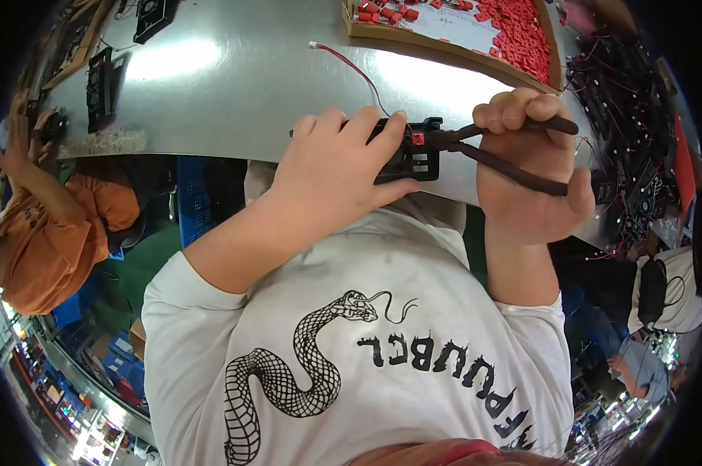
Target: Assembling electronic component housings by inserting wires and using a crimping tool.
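My left hand point(331, 167) presses a black plastic housing point(425, 165) down at the table's near edge, its fingers wrapped over the top and hiding much of it. A small red piece point(418, 139) sits on the housing. From the housing a thin red and black wire point(356, 68) runs away over the table to a small white plug point(314, 45). My right hand point(531, 167) is closed around the two dark handles of a pair of pliers point(506, 167), which are spread apart. The pliers' jaws point(442, 140) point left and meet the housing beside the red piece.
A shallow cardboard tray point(444, 37) of red plastic pieces lies at the far right. Black parts with wires point(623, 147) are heaped along the right side. Black framed units point(99, 89) stand at the far left. A person in orange point(52, 241) works at the left.
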A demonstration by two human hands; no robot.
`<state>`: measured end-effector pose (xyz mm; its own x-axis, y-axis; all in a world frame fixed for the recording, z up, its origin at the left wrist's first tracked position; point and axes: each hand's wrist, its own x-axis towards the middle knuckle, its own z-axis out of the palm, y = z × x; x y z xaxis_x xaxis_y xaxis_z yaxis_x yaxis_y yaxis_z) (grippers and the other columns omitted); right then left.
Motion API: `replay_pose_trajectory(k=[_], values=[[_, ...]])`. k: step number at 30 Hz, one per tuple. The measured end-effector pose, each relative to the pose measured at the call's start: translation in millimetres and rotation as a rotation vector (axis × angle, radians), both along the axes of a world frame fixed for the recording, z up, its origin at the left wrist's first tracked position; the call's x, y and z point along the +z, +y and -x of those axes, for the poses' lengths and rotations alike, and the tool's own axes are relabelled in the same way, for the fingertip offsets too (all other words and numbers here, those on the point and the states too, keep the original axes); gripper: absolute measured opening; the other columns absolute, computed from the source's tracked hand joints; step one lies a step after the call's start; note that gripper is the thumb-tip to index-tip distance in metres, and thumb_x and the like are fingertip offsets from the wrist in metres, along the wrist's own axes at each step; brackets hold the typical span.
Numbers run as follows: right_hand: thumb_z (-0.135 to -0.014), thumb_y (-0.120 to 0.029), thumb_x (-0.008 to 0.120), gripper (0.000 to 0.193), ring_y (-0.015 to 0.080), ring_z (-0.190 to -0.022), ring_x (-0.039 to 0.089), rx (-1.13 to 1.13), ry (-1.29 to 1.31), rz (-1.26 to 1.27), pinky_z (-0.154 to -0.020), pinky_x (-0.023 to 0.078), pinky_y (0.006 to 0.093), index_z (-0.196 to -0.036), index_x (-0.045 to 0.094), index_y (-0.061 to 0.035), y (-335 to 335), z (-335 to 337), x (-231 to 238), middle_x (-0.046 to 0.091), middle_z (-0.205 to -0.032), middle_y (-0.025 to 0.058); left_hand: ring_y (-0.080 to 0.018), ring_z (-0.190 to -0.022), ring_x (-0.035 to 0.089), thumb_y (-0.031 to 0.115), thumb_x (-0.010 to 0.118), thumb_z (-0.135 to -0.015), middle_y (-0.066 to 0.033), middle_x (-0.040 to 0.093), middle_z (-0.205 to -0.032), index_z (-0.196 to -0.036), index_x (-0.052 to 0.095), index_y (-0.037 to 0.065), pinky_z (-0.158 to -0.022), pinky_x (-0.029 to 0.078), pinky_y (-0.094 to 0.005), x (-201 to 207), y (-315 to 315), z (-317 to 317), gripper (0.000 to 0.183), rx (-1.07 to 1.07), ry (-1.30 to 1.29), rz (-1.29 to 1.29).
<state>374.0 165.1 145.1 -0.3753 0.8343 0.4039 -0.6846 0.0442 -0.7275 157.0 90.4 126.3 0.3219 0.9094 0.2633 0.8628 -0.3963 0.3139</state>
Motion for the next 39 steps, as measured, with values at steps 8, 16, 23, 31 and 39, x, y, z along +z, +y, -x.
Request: replay_pose_trajectory(k=[8,16,23,31,39], values=[[-0.087,-0.06,0.056,0.075,0.0261,-0.102,0.051,0.01,-0.024,-0.018,-0.094,0.04,0.0405,-0.127,0.054,0.0038,-5,1,-2,0.056,-0.112,0.0163,-0.0244,-0.082,0.057,0.055,0.077,-0.078,-0.0042,0.063,-0.102,-0.128,0.064,0.012,-0.073,0.043,-0.0396,2,-2,0,0.067,0.005,0.007,-0.002],[-0.087,-0.056,0.06,0.069,0.0264,-0.091,0.054,0.091,-0.018,-0.093,-0.084,0.044,0.041,-0.119,0.056,0.0046,4,23,-7,0.059,-0.098,0.0151,-0.0266,-0.088,0.06,0.051,0.082,-0.075,-0.0042,0.063,-0.112,-0.133,0.063,0.014,-0.081,0.047,-0.04,4,2,20,0.071,0.007,0.01,0.11],[-0.089,-0.051,0.063,0.055,0.0263,-0.053,0.054,0.609,-0.347,-0.157,-0.053,0.043,0.0385,-0.073,0.067,0.0012,39,53,28,0.062,-0.066,0.0102,-0.0282,-0.093,0.062,0.052,0.079,-0.079,-0.0041,0.067,-0.109,-0.126,0.067,0.016,-0.089,0.048,-0.0426,-3,29,50,0.061,-0.276,-0.121,0.14],[-0.09,-0.064,0.062,0.074,0.0181,-0.057,0.061,0.805,-0.496,-0.108,-0.049,0.045,0.0291,-0.085,0.071,0.0091,58,71,36,0.068,-0.078,0.0152,-0.0263,-0.097,0.061,0.051,0.08,-0.078,-0.0012,0.066,-0.111,-0.118,0.072,0.018,-0.09,0.046,-0.0402,14,43,53,0.053,-0.42,-0.241,0.392],[-0.086,-0.07,0.064,0.071,0.0212,-0.082,0.051,0.07,-0.331,-0.307,-0.077,0.04,0.038,-0.115,0.06,-0.0049,-24,17,22,0.058,-0.096,0.0101,-0.0268,-0.094,0.062,0.051,0.079,-0.079,-0.0044,0.064,-0.107,-0.13,0.064,0.016,-0.084,0.046,-0.0406,9,3,25,0.064,-0.158,-0.088,0.179]])
